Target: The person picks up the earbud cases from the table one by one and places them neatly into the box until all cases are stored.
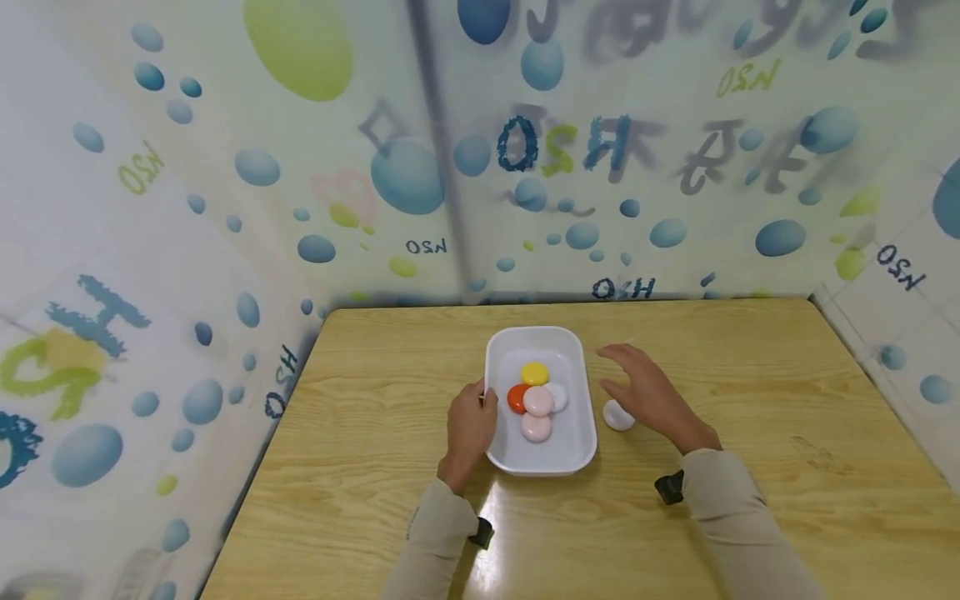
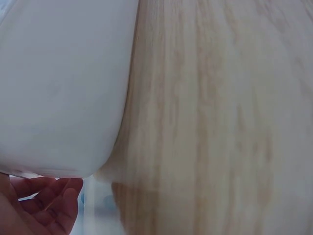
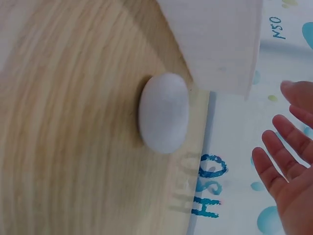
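A white rectangular tray (image 1: pixel 540 458) with rounded corners holds several glossy rounded pieces: a yellow piece (image 1: pixel 535 374), a red piece (image 1: pixel 517 398), a white piece (image 1: pixel 557 397) and pink pieces (image 1: pixel 536 427), one overlapping its neighbours. My left hand (image 1: pixel 471 423) grips the tray's left side, thumb at the rim; its curled fingers (image 2: pixel 54 200) show beyond the tray wall in the left wrist view. On the table to the right of the tray lies a smooth white oval piece (image 3: pixel 164 113). Beside it my right hand (image 1: pixel 651 390) is raised, fingers spread and holding nothing.
The pale wooden table (image 1: pixel 375 500) reaches back to a wall (image 1: pixel 660 183) patterned with bubbles and lettering. Another patterned wall (image 1: pixel 172 275) runs along the left side. Both sleeves (image 1: pixel 750 517) come in from the front, with a dark band at each wrist.
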Available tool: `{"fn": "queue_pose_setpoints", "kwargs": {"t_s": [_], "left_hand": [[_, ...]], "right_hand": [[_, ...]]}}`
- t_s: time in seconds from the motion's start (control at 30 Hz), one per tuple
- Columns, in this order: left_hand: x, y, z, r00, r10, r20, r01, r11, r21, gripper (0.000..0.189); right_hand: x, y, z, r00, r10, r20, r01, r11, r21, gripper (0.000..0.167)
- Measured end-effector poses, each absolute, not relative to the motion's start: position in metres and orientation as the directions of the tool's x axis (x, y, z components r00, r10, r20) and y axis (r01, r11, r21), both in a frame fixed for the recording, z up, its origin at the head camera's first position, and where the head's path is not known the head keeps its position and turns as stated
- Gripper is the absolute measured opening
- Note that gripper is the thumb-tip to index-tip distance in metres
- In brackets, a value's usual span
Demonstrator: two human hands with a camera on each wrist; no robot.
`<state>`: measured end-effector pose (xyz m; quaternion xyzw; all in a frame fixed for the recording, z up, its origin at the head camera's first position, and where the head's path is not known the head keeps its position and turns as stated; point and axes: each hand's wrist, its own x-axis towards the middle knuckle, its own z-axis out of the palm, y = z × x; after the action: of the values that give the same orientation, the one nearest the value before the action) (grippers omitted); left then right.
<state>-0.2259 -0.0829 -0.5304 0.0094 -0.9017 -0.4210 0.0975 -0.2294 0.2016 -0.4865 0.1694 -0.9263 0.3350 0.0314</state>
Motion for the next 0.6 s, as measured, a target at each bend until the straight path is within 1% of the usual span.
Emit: {"fn": "queue_pose_setpoints", "kwargs": {"t_s": [0.13,0.43,0.6], "left_hand": [[-0.227,-0.084,-0.531,-0.981,-0.105,0.165,0.058,0.649,0.759,0.028],[-0.226,-0.082,-0.529,-0.98,-0.1,0.173,0.067,0.65,0.757,0.026],[-0.227,-0.082,-0.53,-0.981,-0.091,0.169,0.07,0.65,0.757,0.027]], "right_hand": [[-0.226,0.208,-0.492,-0.947,-0.284,0.151,-0.316,0.73,-0.606,0.047],[-0.217,0.219,-0.504,-0.962,-0.267,0.063,-0.247,0.745,-0.62,0.052],[-0.213,0.222,-0.512,-0.96,-0.277,0.053,-0.25,0.747,-0.616,0.054]]}}
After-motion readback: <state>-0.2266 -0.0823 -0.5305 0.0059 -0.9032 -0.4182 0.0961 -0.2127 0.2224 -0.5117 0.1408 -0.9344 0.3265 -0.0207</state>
